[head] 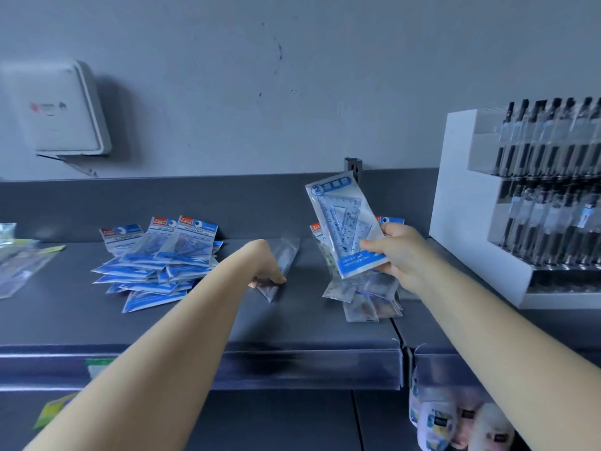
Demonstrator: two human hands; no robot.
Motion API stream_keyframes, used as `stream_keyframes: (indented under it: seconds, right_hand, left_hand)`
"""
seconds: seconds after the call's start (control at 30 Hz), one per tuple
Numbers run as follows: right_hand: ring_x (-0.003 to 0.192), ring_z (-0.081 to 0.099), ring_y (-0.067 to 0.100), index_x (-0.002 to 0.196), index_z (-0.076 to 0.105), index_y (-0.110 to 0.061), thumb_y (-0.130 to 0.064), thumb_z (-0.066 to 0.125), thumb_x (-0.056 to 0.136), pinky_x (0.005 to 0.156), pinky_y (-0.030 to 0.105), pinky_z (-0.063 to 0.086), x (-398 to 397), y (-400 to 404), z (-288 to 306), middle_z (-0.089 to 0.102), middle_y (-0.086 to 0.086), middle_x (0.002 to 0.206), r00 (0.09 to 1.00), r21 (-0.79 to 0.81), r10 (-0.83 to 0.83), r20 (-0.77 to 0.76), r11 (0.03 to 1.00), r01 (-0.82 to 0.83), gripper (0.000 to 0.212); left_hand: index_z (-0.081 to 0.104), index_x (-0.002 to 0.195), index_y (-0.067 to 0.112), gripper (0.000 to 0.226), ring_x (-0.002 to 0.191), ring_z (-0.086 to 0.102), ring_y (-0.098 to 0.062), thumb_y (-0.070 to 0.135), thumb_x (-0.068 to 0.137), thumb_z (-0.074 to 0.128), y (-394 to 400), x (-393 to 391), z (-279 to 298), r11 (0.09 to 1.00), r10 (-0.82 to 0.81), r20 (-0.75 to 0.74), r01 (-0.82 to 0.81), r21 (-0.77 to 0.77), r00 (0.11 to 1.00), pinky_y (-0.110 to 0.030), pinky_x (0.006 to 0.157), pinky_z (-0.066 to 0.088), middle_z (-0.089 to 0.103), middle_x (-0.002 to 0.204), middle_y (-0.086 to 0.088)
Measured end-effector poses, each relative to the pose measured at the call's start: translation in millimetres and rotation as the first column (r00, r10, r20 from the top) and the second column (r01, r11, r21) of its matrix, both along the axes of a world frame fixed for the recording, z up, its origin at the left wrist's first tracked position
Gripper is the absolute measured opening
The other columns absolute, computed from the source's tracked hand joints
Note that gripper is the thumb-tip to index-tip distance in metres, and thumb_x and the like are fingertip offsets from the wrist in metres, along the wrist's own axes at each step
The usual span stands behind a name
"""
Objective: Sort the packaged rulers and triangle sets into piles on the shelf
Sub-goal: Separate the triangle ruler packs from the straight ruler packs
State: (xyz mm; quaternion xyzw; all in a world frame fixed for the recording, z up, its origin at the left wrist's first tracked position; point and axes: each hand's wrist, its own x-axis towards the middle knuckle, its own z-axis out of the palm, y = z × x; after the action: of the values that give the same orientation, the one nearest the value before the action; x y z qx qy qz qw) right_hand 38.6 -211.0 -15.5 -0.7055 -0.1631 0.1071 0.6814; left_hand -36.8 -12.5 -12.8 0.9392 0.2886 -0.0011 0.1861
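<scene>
1. On the grey shelf (309, 327), the left hand (265, 265) presses its fingertips onto a clear ruler packet (281, 268) lying flat.
2. Beside it, the right hand (401, 252) pinches a triangle set packet (346, 222), raised above a loose heap of packets (364, 294).
3. Further left lies a pile of blue-headed sets (159, 262).

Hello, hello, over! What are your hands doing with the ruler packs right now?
Left hand pressing a clear ruler pack on the shelf. Right hand holding up a triangle set pack. Nothing blocking the piles.
</scene>
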Motion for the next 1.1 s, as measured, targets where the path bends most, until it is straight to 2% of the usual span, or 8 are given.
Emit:
stream_keyframes:
  seconds: [0.1,0.2,0.3,0.63,0.8,0.9,1.0,1.1]
  right_hand:
    - [0.07,0.062,0.018,0.085,0.059,-0.008,0.006,0.06,0.086,0.062,0.031,0.052,-9.4,9.5,-1.2,0.063,0.005,0.08,1.0,0.034,0.01,-0.008,0.999,-0.01,0.014]
    - [0.073,0.065,0.022,0.081,0.06,-0.009,0.005,0.06,0.085,0.067,0.035,0.057,-19.1,24.0,-3.5,0.066,0.01,0.084,0.999,0.046,0.05,-0.021,0.998,-0.049,0.015]
    - [0.083,0.066,0.026,0.089,0.062,-0.007,0.004,0.06,0.085,0.082,0.043,0.054,-30.2,40.9,-3.4,0.068,0.013,0.095,0.999,0.053,0.053,0.002,0.997,-0.053,0.012]
    - [0.081,0.065,0.022,0.084,0.059,-0.01,0.002,0.058,0.087,0.076,0.036,0.055,-73.6,122.8,7.2,0.067,0.01,0.092,0.988,0.098,0.152,0.003,0.984,-0.152,0.013]
    - [0.074,0.066,0.017,0.083,0.059,-0.011,0.0,0.06,0.087,0.053,0.023,0.052,-96.8,192.1,26.0,0.067,0.009,0.089,0.975,0.065,0.208,0.072,0.975,-0.212,0.011]
    - [0.082,0.069,0.026,0.082,0.061,-0.007,-0.002,0.064,0.084,0.072,0.037,0.059,-100.4,229.5,32.2,0.069,0.015,0.093,0.984,0.051,0.161,0.069,0.985,-0.165,0.006]
    - [0.079,0.059,0.027,0.073,0.056,-0.006,-0.006,0.067,0.079,0.073,0.039,0.052,-99.9,257.7,29.1,0.058,0.015,0.081,0.972,-0.21,0.139,0.192,0.973,-0.098,0.013]
    - [0.096,0.052,0.028,0.102,0.051,-0.007,-0.017,0.067,0.08,0.074,0.033,0.046,-106.8,274.6,27.0,0.053,0.009,0.094,0.884,-0.569,0.167,0.436,0.812,0.127,0.029]
  left_hand:
    - [0.061,0.073,0.003,0.014,0.039,0.048,-0.017,0.012,0.083,0.062,11.8,-6.7,-9.5,0.973,0.062,0.201,-0.014,-0.23,0.978,-0.02,0.048,0.04,0.055,0.055,-0.007]
    - [0.057,0.073,0.007,0.021,0.036,0.048,-0.013,-0.002,0.089,0.047,16.2,-18.9,-10.2,0.799,0.219,0.403,0.074,-0.597,0.889,-0.019,0.046,0.037,0.056,0.064,-0.011]
    - [0.056,0.075,0.009,0.032,0.033,0.048,-0.008,-0.011,0.087,0.034,17.8,-37.1,-3.0,0.664,0.317,0.506,0.194,-0.722,0.802,-0.019,0.045,0.033,0.053,0.063,-0.008]
    - [0.058,0.106,0.006,0.023,0.067,0.063,-0.017,-0.007,0.087,0.058,90.9,-108.7,3.0,0.659,0.404,0.665,0.304,-0.688,0.628,-0.024,0.054,0.059,0.062,0.084,-0.007]
    - [0.059,0.109,0.006,0.025,0.052,0.059,-0.01,-0.003,0.086,0.062,144.2,-142.8,12.6,0.723,0.428,0.667,0.212,-0.658,0.61,-0.019,0.044,0.053,0.059,0.079,-0.006]
    - [0.059,0.105,0.009,0.023,0.042,0.058,-0.002,-0.002,0.085,0.063,172.5,-159.2,16.0,0.749,0.43,0.677,0.183,-0.637,0.597,-0.017,0.043,0.051,0.058,0.077,-0.005]
    - [0.06,0.105,0.009,0.023,0.041,0.057,-0.001,0.0,0.084,0.065,200.2,-173.4,15.2,0.763,0.427,0.672,0.159,-0.627,0.605,-0.017,0.042,0.05,0.059,0.076,-0.004]
    - [0.06,0.106,0.009,0.025,0.04,0.056,0.0,0.001,0.083,0.067,226.2,-188.5,12.7,0.787,0.42,0.671,0.123,-0.605,0.611,-0.015,0.04,0.047,0.059,0.074,-0.003]
